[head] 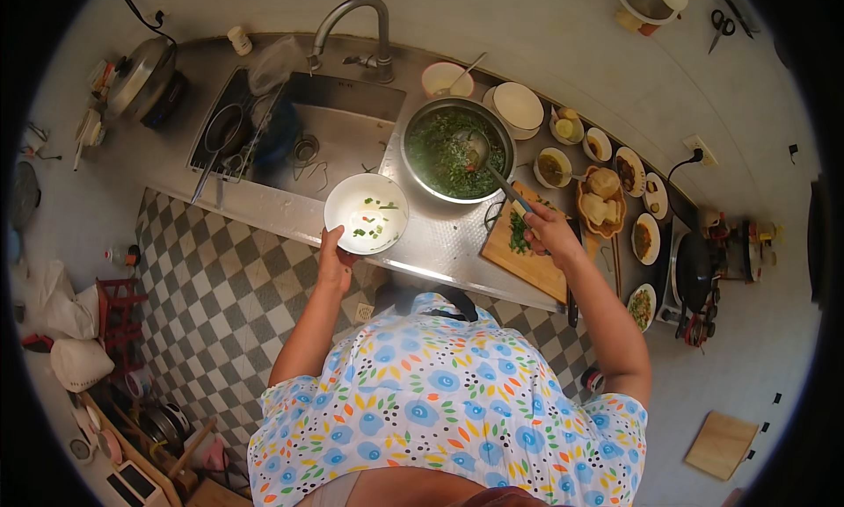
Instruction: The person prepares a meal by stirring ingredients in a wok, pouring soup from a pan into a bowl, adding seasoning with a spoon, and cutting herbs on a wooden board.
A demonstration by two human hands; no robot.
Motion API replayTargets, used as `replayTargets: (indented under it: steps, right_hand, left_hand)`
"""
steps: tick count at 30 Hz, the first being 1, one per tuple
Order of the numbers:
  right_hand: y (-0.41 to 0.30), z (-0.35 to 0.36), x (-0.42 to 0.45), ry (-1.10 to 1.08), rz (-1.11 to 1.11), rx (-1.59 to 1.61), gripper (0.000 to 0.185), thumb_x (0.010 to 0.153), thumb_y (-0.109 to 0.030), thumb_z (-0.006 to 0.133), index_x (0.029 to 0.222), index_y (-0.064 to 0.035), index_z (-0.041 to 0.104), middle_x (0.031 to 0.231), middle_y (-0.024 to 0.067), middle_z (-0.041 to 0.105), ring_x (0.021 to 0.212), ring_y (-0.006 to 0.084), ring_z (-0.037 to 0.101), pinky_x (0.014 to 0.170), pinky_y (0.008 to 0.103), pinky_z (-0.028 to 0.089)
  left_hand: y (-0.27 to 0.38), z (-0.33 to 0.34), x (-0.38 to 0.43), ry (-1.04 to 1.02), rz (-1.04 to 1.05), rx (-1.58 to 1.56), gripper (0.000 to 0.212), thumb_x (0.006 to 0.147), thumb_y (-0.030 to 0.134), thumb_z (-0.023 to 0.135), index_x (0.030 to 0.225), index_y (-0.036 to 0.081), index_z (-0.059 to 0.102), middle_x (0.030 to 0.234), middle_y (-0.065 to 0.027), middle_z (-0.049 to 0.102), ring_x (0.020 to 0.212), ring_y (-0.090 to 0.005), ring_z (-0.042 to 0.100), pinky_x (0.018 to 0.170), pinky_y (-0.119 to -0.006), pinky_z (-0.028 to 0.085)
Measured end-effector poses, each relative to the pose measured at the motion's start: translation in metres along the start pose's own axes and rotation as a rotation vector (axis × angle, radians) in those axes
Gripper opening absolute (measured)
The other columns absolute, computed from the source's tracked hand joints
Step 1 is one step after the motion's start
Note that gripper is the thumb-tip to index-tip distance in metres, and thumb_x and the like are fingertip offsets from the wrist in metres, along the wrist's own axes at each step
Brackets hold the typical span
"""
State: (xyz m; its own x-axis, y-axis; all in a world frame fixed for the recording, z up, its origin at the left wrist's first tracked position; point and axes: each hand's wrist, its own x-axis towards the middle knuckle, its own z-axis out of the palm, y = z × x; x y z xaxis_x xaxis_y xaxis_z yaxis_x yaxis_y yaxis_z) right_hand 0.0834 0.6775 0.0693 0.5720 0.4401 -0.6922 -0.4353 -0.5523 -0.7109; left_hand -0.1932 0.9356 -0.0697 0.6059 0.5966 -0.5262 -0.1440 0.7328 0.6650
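My left hand (335,260) grips the near rim of a white bowl (356,207), which is tilted toward me over the counter's front edge beside the sink. Bits of chopped green and a little red lie on its inner surface. In my right hand (550,233) is the handle of a ladle (511,189). The ladle's head dips into a large metal pot (413,177) filled with broth and chopped greens (438,138). Under my right forearm lies a wooden cutting board (521,268) with chopped greens on it, and a knife (572,307) rests at its right edge.
Left of the pot is a steel sink (349,151) with a faucet (384,42) and a pan (227,128) on a rack. Behind the pot stand a bowl with a spoon (448,78) and stacked white plates (519,105). Several dishes and a bread basket (601,227) line the right side.
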Motion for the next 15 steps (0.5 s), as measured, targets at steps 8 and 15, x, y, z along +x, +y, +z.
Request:
replayTargets:
  steps: [8,15]
  right_hand:
    - [0.012,-0.005,0.009,0.244,-0.354,-0.544,0.037,0.095,-0.016,0.044,0.132,-0.0088,0.045,0.065,0.0031,0.053,0.052,0.0115,0.049,0.048,0.0292,0.04]
    - [0.018,-0.009,0.038,0.201,-0.23,-0.388,0.035,0.094,-0.015,0.045,0.129,-0.0088,0.047,0.06,0.004,0.053,0.049,0.0119,0.048,0.046,0.0288,0.038]
  left_hand:
    - [0.003,0.009,0.004,-0.013,0.04,0.009,0.055,0.083,0.035,0.057,0.127,0.005,0.044,0.122,-0.0091,0.055,0.11,-0.0218,0.055,0.091,-0.034,0.044]
    - [0.009,0.023,0.007,-0.022,0.045,0.012,0.053,0.083,0.033,0.057,0.127,0.007,0.043,0.12,-0.0085,0.055,0.107,-0.0207,0.056,0.088,-0.034,0.046]
